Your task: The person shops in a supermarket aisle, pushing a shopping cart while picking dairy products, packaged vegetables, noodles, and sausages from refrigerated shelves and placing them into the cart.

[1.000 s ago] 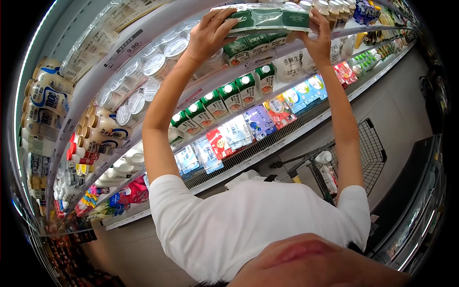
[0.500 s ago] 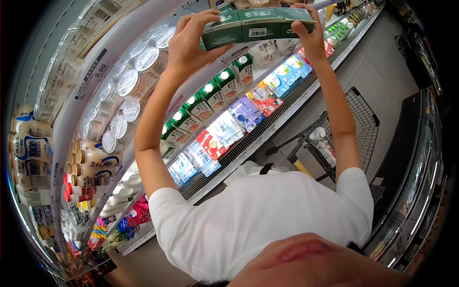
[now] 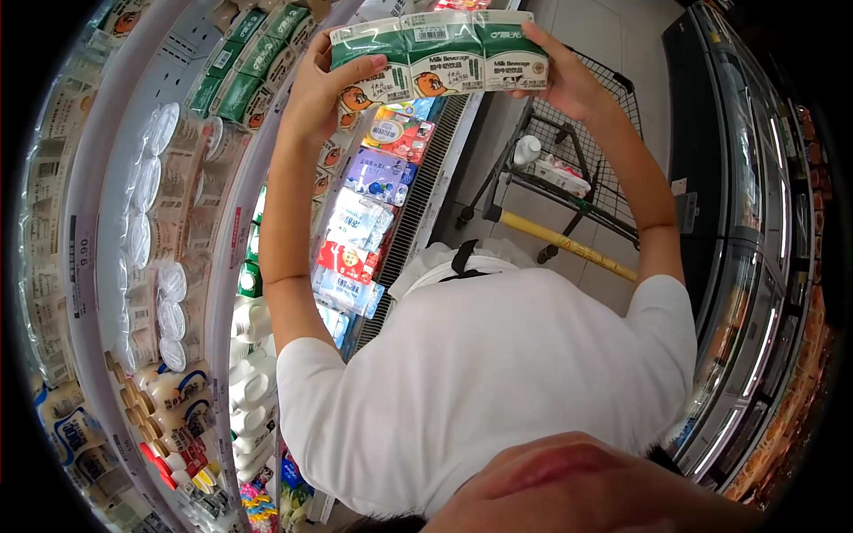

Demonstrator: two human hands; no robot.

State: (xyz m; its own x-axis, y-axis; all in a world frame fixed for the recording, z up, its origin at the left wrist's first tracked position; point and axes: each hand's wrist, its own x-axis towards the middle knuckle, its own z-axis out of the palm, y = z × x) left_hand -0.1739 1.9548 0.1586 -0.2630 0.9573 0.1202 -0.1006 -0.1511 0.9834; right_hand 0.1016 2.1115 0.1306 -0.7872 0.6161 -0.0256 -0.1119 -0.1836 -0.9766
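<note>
The big shelf rack runs along the person's left side. The long black cooler stands on the right. The cart sits between them, past the person's body, with its yellow bar facing the person.

The green and white milk pack is up in the air in front of the person, above the floor and part of the low shelf. It looks like three boxes joined in a row. Its long way goes side to side, from one hand to the other, tipped just a bit. No hand is nearer, as each one touches an end.

The left hand holds the left end, with its thumb across the front. The right hand is curled around the right end. More green packs lie on the shelf near the left hand. A small white bottle is in the cart.
</note>
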